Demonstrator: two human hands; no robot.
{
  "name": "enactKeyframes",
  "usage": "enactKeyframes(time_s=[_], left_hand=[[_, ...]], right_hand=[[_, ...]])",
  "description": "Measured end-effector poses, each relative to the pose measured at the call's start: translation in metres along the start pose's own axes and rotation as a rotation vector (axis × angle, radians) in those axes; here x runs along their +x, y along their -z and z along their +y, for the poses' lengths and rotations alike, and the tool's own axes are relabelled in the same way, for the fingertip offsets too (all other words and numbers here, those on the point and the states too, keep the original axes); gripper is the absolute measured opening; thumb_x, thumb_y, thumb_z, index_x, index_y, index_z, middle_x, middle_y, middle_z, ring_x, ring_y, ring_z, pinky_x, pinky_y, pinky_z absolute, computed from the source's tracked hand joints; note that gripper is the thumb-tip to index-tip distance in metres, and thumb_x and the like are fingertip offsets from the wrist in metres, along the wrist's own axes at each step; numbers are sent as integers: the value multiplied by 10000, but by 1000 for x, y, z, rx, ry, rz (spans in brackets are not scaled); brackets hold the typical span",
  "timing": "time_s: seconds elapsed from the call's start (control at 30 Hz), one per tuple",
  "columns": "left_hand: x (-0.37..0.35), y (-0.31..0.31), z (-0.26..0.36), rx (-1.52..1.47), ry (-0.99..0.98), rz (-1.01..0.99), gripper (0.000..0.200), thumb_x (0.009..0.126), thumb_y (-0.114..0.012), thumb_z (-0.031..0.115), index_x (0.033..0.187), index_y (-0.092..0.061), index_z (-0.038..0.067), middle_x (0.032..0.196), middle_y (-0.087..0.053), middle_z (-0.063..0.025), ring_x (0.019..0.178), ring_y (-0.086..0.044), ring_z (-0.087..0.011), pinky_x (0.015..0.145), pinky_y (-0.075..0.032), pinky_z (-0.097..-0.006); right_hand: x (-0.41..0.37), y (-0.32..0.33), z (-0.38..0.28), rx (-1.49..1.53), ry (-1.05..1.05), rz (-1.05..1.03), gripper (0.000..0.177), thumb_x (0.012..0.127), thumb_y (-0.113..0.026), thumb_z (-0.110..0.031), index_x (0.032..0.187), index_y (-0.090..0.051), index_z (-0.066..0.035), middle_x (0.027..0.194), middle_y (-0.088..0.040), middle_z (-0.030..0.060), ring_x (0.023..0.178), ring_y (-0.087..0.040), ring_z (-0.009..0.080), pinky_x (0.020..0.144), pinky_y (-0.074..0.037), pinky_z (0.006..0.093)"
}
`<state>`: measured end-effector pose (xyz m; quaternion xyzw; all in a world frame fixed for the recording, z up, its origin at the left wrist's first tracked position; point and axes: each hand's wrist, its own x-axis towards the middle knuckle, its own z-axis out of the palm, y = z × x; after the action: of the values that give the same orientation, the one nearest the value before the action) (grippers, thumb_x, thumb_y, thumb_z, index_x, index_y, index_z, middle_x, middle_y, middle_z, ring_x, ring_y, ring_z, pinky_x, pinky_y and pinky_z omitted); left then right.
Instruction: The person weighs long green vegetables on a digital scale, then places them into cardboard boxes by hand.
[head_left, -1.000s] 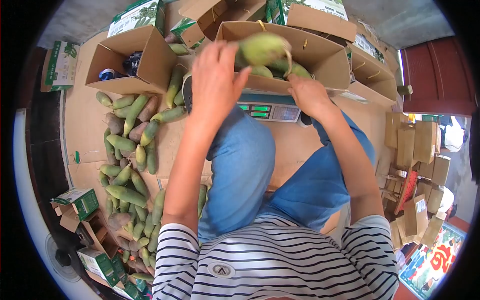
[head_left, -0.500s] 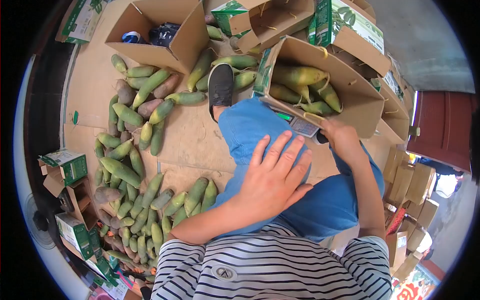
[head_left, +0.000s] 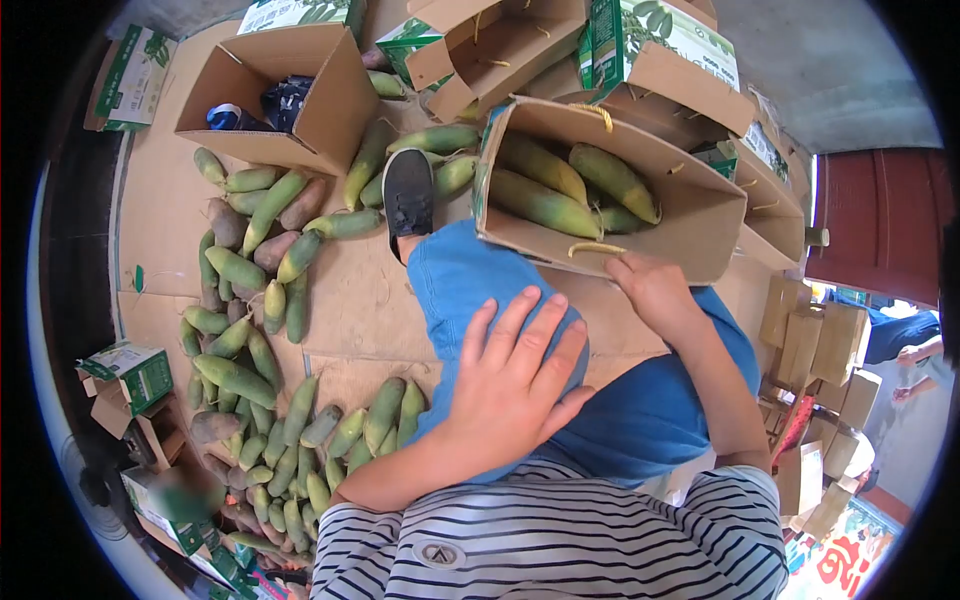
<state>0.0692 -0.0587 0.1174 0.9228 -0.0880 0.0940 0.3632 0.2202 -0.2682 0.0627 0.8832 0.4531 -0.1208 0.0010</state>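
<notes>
My left hand (head_left: 518,370) lies flat on my left knee, fingers spread, holding nothing. With bent fingers, my right hand (head_left: 655,292) grips the near rim of an open cardboard box (head_left: 690,225), beside its yellow rope handle (head_left: 597,248). Inside the box lie several long green radishes (head_left: 545,203), some with pale yellowish ends. The box is tilted so that its opening faces me. What supports it underneath is hidden. My shoe (head_left: 409,195) is left of the box, next to more loose radishes (head_left: 455,175).
Many green radishes (head_left: 237,380) and some brownish-red ones (head_left: 275,250) cover the floor at left. Another open box (head_left: 330,120) holds dark and blue items. More cartons (head_left: 515,55) stand at the back, and stacked boxes (head_left: 825,350) at right. Another person's arms (head_left: 918,355) show at far right.
The box has shifted and tilted, with my right hand at its rim; the radishes inside have moved. The scale with a green display is now hidden. My left hand stays on the knee.
</notes>
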Motion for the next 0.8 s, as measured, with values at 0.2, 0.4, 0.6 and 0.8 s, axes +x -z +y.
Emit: enactKeyframes(time_s=[0.2,0.4,0.6,0.8], left_hand=[[0,0,0,-49,-3,-3,610,681,-715,324,1194,-522,54,1297,-445,-160,1212,-411,-363,1003,-280,-520],[-19,-16,-16,-351,-34,284,556,724,-697,296,1184,-514,42,1268,-453,-163,1183,-432,-349,992,-321,-495],[-122,-37,-112,-377,506,386,425,823,-638,259,1146,-519,11,1151,-534,-187,1093,-507,-342,942,-401,-373],[-314,-80,-189,299,1232,-613,429,719,-681,299,1041,-565,41,1040,-596,-169,1007,-573,-314,833,-464,-446]], right_hand=[[9,-3,16,5,-98,-55,220,800,-539,-92,1015,-576,-67,903,-624,138,836,-609,337,688,-493,420],[26,2,22,83,-156,102,258,894,-507,-165,1130,-550,-72,1060,-592,218,939,-584,378,772,-462,437],[26,2,11,199,-176,180,368,931,-497,-200,1266,-469,-51,1149,-572,197,1070,-559,313,868,-442,385],[25,18,15,166,-185,223,417,951,-479,-235,1312,-439,-28,1288,-500,165,1217,-460,262,995,-362,359]])
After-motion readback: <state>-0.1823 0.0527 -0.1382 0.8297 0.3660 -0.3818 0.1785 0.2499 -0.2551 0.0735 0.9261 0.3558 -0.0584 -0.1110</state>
